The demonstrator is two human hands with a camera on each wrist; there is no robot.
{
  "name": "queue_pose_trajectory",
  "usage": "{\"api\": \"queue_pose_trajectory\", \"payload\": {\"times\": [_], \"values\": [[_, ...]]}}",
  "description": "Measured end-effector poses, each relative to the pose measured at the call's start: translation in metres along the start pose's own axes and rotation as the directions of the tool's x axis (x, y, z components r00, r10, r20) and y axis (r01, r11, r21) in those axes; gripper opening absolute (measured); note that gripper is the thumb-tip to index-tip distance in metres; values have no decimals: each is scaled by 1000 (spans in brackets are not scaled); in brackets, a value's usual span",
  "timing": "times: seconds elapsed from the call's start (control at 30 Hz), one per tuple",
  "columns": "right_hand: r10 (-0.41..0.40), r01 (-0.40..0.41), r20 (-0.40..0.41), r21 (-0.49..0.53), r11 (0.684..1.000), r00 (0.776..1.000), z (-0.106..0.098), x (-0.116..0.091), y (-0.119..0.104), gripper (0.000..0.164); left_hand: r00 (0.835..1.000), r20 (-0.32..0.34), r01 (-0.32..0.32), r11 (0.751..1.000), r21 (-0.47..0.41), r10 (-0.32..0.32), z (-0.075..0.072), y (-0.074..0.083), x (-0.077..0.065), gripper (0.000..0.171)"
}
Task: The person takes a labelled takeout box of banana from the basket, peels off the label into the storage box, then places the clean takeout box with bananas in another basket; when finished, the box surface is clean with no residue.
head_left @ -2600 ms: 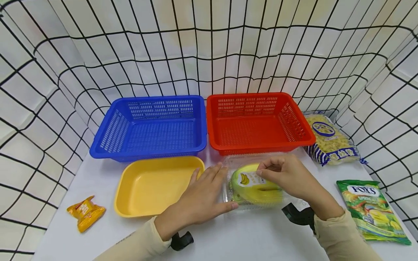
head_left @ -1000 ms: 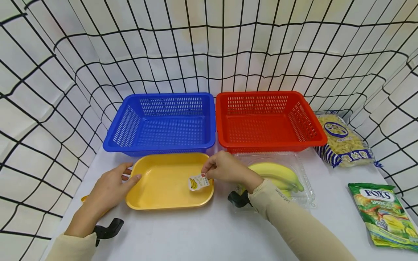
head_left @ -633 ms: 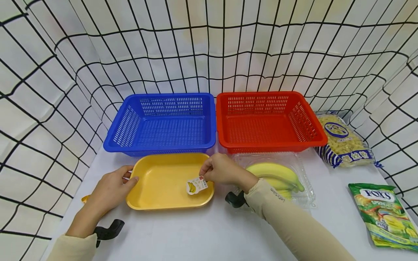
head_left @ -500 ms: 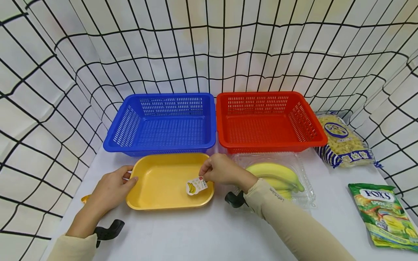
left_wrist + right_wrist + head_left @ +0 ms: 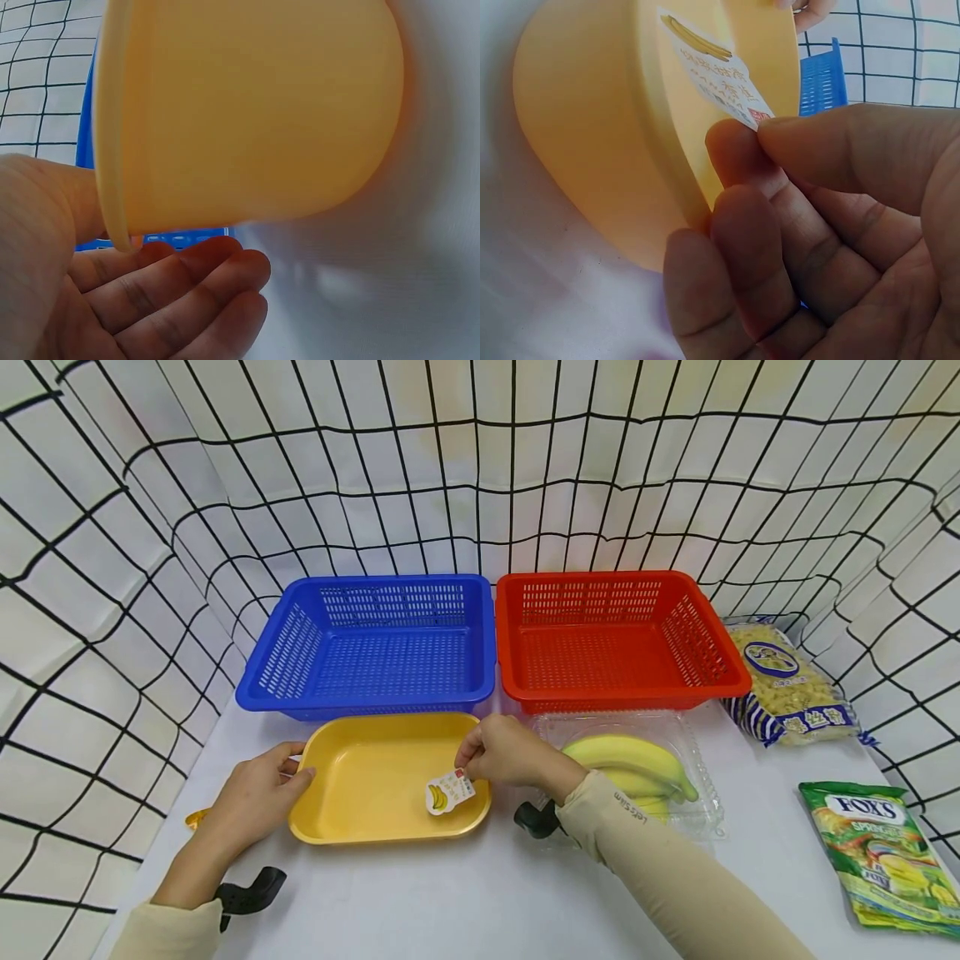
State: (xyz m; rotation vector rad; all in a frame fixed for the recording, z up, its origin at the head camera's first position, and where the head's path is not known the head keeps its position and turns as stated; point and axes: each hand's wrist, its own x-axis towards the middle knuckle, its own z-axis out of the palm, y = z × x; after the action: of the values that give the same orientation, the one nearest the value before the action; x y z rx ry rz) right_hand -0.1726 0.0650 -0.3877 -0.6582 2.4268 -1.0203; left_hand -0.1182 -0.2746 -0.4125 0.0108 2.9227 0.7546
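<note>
Head view: the right hand (image 5: pixel 512 750) pinched a banana label (image 5: pixel 450 792) at its fingertips, over the yellow tray (image 5: pixel 367 781). Left wrist: the left hand (image 5: pixel 101 300) gripped the tray's rim (image 5: pixel 112 127). Right wrist: placing seemed underway, next needing lowering and release.

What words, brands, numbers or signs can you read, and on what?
"FOX'S": green plastic packet; smaller print too blurred.
"螺丝", next character unclear: clear plastic bag of yellow pasta; emblem too small.
"Let's slim", apparently: beige fabric right sleeve.
White banana-picture label: Chinese characters too blurred to read.
Orange plastic wrapper: mostly hidden, nothing readable.
Numbers: none readable.
</note>
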Motion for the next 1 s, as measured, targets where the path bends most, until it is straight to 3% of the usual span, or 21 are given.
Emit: {"api": "queue_pose_trajectory", "payload": {"times": [0.63,1.0], "values": [[31,-31,23,10,999,999,2,1,-1,11,1000,7,12,1000,-14,-12,0,1,0,48],[5,-4,9,-15,1000,1000,1,1,-1,14,1000,2,7,1000,-17,-7,1,1,0,48]]}}
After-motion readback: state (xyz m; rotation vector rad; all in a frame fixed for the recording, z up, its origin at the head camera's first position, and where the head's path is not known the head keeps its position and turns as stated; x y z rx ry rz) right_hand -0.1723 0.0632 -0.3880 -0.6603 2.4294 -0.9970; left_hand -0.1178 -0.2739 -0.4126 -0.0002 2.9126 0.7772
